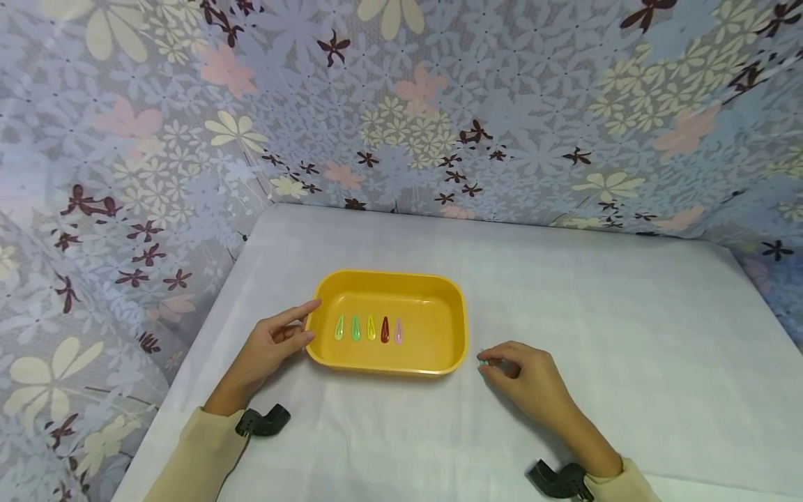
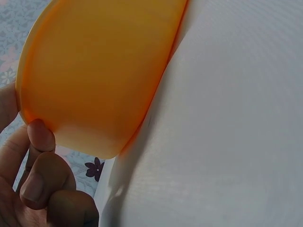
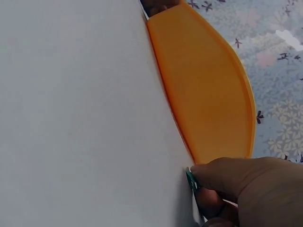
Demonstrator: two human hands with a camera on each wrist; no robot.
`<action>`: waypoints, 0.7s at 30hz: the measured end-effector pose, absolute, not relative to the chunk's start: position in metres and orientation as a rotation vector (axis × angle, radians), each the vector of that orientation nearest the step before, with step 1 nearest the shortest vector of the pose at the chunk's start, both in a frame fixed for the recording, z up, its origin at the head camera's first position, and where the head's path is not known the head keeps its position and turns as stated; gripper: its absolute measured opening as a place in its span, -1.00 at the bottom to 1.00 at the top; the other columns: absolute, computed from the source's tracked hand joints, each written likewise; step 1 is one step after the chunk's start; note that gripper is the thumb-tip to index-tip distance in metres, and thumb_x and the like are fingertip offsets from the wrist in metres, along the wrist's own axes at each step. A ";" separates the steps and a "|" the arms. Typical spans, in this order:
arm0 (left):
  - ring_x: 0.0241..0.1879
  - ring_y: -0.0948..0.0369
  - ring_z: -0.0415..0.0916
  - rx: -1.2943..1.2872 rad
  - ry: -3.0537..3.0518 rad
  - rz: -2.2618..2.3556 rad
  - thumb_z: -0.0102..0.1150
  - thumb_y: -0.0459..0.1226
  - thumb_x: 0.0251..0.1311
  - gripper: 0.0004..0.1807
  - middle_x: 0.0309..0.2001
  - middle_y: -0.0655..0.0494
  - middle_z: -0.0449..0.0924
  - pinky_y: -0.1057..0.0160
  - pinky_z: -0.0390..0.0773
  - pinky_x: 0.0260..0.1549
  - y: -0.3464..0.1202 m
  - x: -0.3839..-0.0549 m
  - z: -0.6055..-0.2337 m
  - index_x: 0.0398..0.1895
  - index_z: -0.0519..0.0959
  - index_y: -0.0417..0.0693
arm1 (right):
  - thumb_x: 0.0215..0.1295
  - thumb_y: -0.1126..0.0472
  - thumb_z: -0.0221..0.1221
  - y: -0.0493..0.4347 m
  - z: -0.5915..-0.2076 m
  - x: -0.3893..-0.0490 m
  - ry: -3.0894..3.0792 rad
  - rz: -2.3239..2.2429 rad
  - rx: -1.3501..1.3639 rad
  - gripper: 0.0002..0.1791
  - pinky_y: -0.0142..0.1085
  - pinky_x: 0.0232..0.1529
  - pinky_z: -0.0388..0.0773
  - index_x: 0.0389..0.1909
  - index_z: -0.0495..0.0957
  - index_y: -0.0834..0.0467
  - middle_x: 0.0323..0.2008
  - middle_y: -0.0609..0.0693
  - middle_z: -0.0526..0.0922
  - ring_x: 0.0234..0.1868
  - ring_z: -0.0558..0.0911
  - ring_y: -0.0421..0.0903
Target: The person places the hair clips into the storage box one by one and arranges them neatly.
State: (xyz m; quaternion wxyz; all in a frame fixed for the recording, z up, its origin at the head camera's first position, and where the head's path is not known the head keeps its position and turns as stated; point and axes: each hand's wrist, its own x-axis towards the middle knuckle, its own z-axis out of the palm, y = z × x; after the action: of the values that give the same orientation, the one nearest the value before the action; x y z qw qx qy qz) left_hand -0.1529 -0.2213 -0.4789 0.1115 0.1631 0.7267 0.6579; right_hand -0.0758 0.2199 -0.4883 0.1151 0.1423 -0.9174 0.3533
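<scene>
A yellow plastic tray (image 1: 433, 355) rests on the white cloth. Several snap hair clips stand in a row inside it: light green (image 1: 339, 328), green (image 1: 355, 328), yellow (image 1: 371, 328), dark red (image 1: 385, 330) and pink (image 1: 398, 331). My left hand (image 1: 272, 345) holds the tray's left end, index finger at the rim and thumb lower down; the left wrist view shows curled fingers (image 2: 47, 179) beside the outer wall. Just right of the tray, my right hand (image 1: 523, 376) pinches a teal-green hair clip (image 3: 191, 180) between thumb and fingertips, close over the cloth. Fingers mostly hide this clip.
White cloth (image 1: 627, 335) covers the table around the tray. A floral-patterned fabric (image 1: 401, 118) hangs behind the table and along its left side. Black wrist devices (image 1: 263, 420) sit at both cuffs.
</scene>
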 end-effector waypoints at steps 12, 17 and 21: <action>-0.47 0.31 0.31 0.463 2.155 1.915 0.27 -0.38 0.37 -0.42 -0.23 0.00 0.44 0.41 0.42 -0.48 -0.223 -0.153 -0.481 0.44 0.43 -0.20 | 0.16 0.20 0.50 0.221 -0.485 -0.076 -2.762 1.172 0.320 -0.81 -0.40 -0.65 0.34 -0.21 0.80 -0.09 -0.44 -0.35 0.64 -0.68 0.37 -0.31; -0.48 0.30 0.29 0.479 2.155 1.910 0.26 -0.38 0.37 -0.43 -0.26 0.00 0.42 0.39 0.38 -0.50 -0.223 -0.154 -0.481 0.44 0.43 -0.20 | 0.21 0.12 0.47 0.221 -0.483 -0.074 -2.805 1.186 0.260 -0.82 -0.38 -0.65 0.32 -0.16 0.80 -0.11 -0.43 -0.34 0.65 -0.68 0.36 -0.29; -0.47 0.30 0.30 0.485 2.141 1.917 0.26 -0.39 0.37 -0.42 -0.26 0.01 0.42 0.39 0.39 -0.49 -0.223 -0.155 -0.481 0.45 0.42 -0.20 | 0.21 0.11 0.47 0.221 -0.482 -0.074 -2.818 1.209 0.224 -0.82 -0.37 -0.66 0.34 -0.15 0.80 -0.10 -0.42 -0.33 0.67 -0.67 0.38 -0.27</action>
State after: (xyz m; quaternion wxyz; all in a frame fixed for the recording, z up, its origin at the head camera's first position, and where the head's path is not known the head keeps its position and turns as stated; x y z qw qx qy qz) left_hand -0.1546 -0.2235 -0.4809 0.1132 0.1655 0.7300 0.6534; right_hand -0.0741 0.2206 -0.4824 0.0334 0.0727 -0.9160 0.3931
